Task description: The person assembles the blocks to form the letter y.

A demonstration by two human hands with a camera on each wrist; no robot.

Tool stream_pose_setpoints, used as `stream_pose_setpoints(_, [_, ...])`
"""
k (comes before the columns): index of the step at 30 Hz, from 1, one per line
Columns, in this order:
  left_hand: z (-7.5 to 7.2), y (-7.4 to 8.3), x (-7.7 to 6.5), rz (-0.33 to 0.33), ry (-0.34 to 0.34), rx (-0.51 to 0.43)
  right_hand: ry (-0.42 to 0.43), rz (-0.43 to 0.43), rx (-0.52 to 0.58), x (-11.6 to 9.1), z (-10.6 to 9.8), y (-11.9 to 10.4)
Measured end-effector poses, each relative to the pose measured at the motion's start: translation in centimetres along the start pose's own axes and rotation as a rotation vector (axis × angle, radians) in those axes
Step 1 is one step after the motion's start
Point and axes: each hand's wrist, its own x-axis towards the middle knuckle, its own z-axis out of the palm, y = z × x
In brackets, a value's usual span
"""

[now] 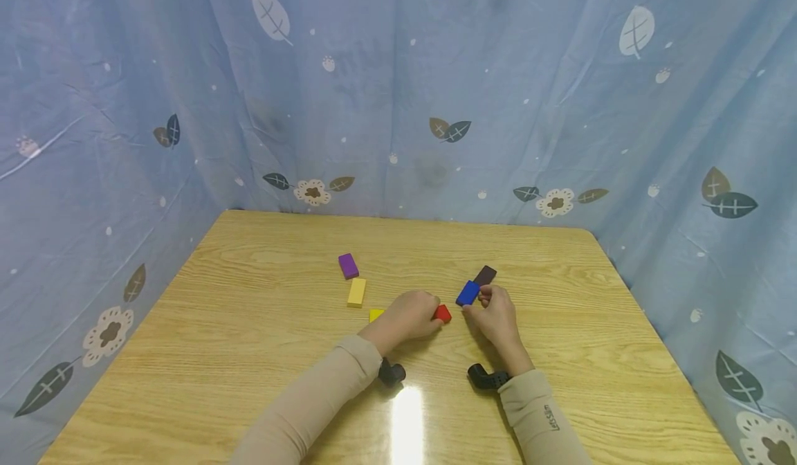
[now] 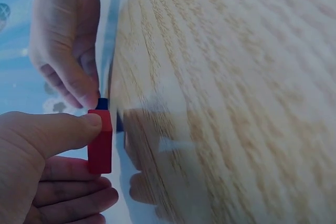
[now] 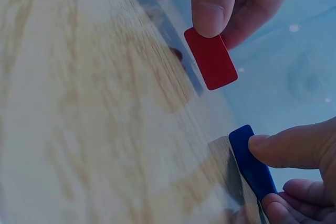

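Note:
My left hand pinches a small red rectangular block between thumb and fingers. In the left wrist view the thumb lies on one end of the red block, which stands on edge over the tabletop. A blue block is held at its side by my right hand; the right wrist view has the thumb and fingertips along the blue block. Just behind the blue one lies a dark brown block, its near end overlapped by it. The red and blue blocks are apart, with a short gap of table between them.
Left of the hands, a purple block and a pale yellow block form a curve with a bright yellow block, partly hidden behind my left hand. Black wrist devices sit near both cuffs. A blue curtain surrounds the wooden table.

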Motion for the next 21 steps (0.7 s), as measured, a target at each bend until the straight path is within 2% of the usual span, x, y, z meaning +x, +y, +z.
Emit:
stream_pose_setpoints(10, [0.3,0.1,0.4,-0.018,-0.009,0.0,-0.006,-0.003,-0.006,0.1,0.0,0.1])
stream_pose_setpoints(21, [0.7,0.2,1.1,-0.002,0.035,0.02,-0.014,0.005,-0.007,0.0,-0.3,0.1])
